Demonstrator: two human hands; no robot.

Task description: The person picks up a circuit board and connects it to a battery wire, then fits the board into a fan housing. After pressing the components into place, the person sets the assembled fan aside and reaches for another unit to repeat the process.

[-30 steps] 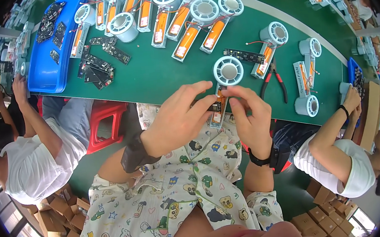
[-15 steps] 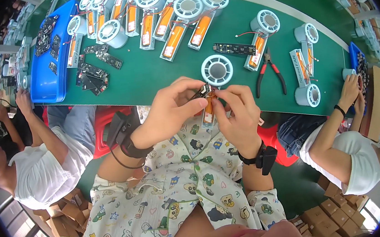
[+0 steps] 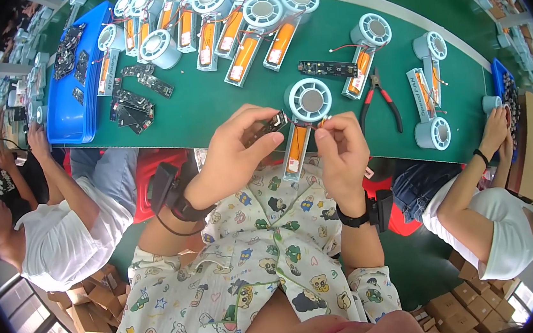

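Fan unit (image 3: 298, 139) in pale blue is lying between the person's two hands, showing an orange battery (image 3: 296, 147) inside its open handle; its round head (image 3: 309, 100) is sitting over the green table (image 3: 209, 104), while the handle is jutting past the near edge toward the patterned shirt (image 3: 272, 230). The left hand (image 3: 230, 160) is gripping a small black circuit board (image 3: 275, 122) between thumb and fingers, just left of the neck. The right hand (image 3: 345, 152) is pinching what is looking like a wire end (image 3: 324, 121) between thumb and fingertips, just right of the neck. The hands are standing apart, each closing on its own piece. Pliers (image 3: 377, 87) with red handles are resting beyond the right hand, and another black board (image 3: 328, 69) is lying near them, its right end reaching a second unit (image 3: 360, 71). Farther left, a cluster of similar fans (image 3: 245, 56) is standing along the far side, while loose boards (image 3: 132, 105) are lying heaped beside a blue tray (image 3: 73, 124).
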